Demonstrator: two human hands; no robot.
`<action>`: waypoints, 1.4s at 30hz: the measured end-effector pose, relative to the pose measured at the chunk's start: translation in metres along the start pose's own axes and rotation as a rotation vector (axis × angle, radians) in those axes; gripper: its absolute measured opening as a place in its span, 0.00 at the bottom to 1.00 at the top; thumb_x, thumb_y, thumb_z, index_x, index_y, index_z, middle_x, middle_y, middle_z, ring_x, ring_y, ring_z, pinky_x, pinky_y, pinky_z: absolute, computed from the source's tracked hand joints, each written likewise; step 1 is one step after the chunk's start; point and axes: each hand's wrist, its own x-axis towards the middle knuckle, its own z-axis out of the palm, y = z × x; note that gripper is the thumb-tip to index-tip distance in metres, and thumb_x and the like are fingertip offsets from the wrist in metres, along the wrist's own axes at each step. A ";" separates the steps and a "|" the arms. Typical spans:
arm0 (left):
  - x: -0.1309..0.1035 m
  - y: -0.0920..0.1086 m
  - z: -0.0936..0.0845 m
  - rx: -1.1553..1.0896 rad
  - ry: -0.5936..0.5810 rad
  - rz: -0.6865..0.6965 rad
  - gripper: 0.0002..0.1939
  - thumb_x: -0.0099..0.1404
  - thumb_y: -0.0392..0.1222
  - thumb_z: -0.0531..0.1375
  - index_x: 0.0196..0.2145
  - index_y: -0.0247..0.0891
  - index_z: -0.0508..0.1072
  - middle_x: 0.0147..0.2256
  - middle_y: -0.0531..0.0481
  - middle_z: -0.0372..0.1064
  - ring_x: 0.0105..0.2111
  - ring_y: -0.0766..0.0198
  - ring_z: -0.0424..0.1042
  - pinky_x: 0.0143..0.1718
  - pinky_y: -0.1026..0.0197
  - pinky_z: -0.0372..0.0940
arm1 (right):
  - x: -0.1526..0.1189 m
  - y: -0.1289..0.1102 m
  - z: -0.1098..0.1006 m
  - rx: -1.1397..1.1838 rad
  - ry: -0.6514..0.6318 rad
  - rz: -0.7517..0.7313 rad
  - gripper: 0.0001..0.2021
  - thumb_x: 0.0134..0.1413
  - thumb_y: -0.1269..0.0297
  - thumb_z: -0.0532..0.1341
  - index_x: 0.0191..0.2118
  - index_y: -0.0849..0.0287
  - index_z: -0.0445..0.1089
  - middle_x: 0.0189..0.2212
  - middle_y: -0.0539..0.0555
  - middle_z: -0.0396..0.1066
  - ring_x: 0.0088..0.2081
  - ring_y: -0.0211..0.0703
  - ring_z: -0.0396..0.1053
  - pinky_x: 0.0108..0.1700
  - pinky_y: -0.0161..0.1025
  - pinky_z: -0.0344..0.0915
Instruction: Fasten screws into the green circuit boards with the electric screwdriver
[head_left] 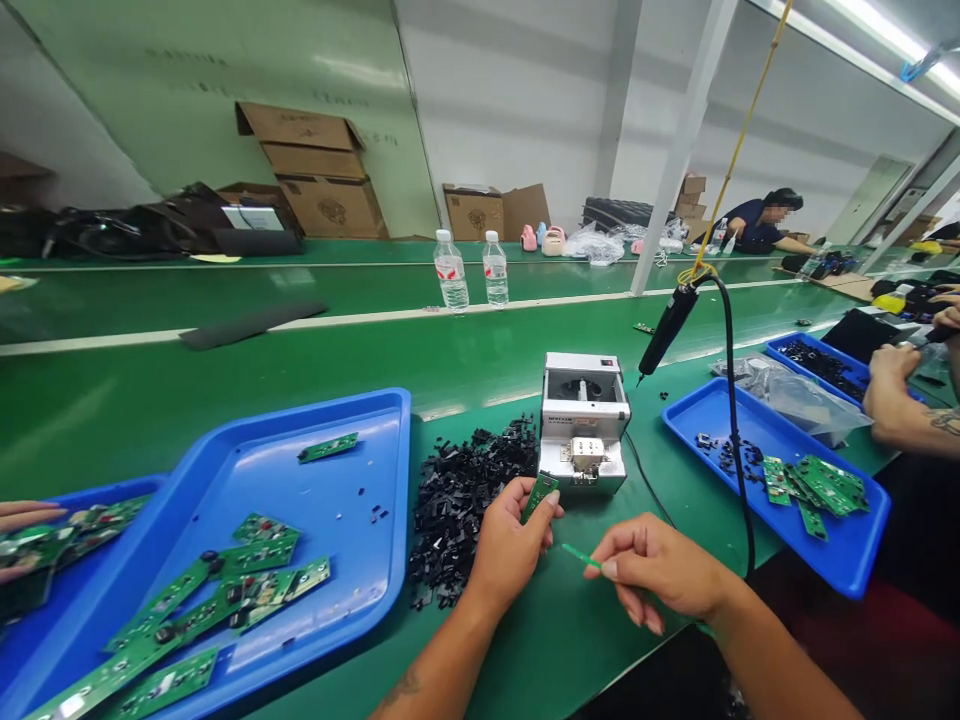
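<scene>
My left hand point(508, 540) is closed around a small green circuit board point(539, 494), held upright just in front of a white and grey screw feeder point(583, 412). Between the thumb and fingers of my right hand point(656, 568) is a thin green strip point(579, 556), its tip pointing left toward the board. Strip and board are apart. Beside my left hand lies a heap of small black plastic parts point(457, 515). An electric screwdriver point(669, 328) hangs from a yellow cord above and right of the feeder.
At left, a blue tray point(322, 618) carries several circuit boards. Another blue tray point(847, 570) at right holds boards and black bits. Two water bottles point(451, 275) stand behind. A co-worker's arms point(900, 400) are at far right; another person's hand point(26, 515) is at far left.
</scene>
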 end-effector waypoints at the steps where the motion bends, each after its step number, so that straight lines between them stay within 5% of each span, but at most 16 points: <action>1: 0.000 0.000 0.000 -0.003 0.002 -0.001 0.17 0.61 0.55 0.65 0.34 0.38 0.69 0.29 0.52 0.73 0.19 0.70 0.64 0.20 0.67 0.61 | 0.000 0.000 0.001 0.007 0.069 -0.028 0.15 0.55 0.55 0.63 0.40 0.62 0.75 0.15 0.46 0.70 0.12 0.31 0.60 0.16 0.29 0.55; 6: 0.000 0.001 0.001 -0.010 0.007 -0.003 0.17 0.61 0.54 0.65 0.34 0.38 0.69 0.28 0.52 0.73 0.19 0.70 0.65 0.19 0.67 0.61 | 0.011 0.000 0.001 0.056 0.409 -0.138 0.24 0.54 0.47 0.63 0.46 0.64 0.73 0.16 0.45 0.68 0.14 0.31 0.59 0.18 0.31 0.54; 14: -0.001 0.002 0.001 -0.015 0.000 -0.016 0.16 0.60 0.54 0.66 0.33 0.38 0.70 0.28 0.52 0.73 0.19 0.70 0.64 0.19 0.68 0.60 | 0.021 -0.004 -0.003 0.033 0.435 -0.145 0.30 0.52 0.44 0.63 0.50 0.66 0.74 0.17 0.44 0.66 0.15 0.32 0.59 0.19 0.33 0.55; 34: 0.000 0.003 0.002 -0.008 -0.002 -0.027 0.16 0.60 0.53 0.65 0.34 0.37 0.70 0.28 0.52 0.74 0.19 0.70 0.65 0.19 0.68 0.61 | 0.023 -0.016 -0.024 -0.174 0.372 -0.102 0.24 0.57 0.47 0.63 0.48 0.61 0.78 0.17 0.43 0.63 0.16 0.30 0.56 0.19 0.32 0.53; 39: -0.001 0.004 0.002 -0.018 -0.003 -0.037 0.17 0.59 0.54 0.66 0.34 0.38 0.70 0.27 0.52 0.74 0.19 0.70 0.64 0.18 0.68 0.60 | 0.018 -0.024 -0.037 -0.176 0.235 -0.077 0.25 0.55 0.44 0.65 0.47 0.61 0.79 0.18 0.43 0.62 0.17 0.29 0.56 0.19 0.30 0.52; 42: -0.001 0.004 0.002 -0.014 0.001 -0.032 0.17 0.59 0.54 0.66 0.33 0.38 0.70 0.27 0.52 0.74 0.19 0.70 0.65 0.19 0.68 0.61 | 0.008 -0.031 -0.036 -0.199 -0.020 0.010 0.22 0.54 0.48 0.67 0.44 0.61 0.81 0.18 0.45 0.66 0.18 0.30 0.59 0.20 0.29 0.56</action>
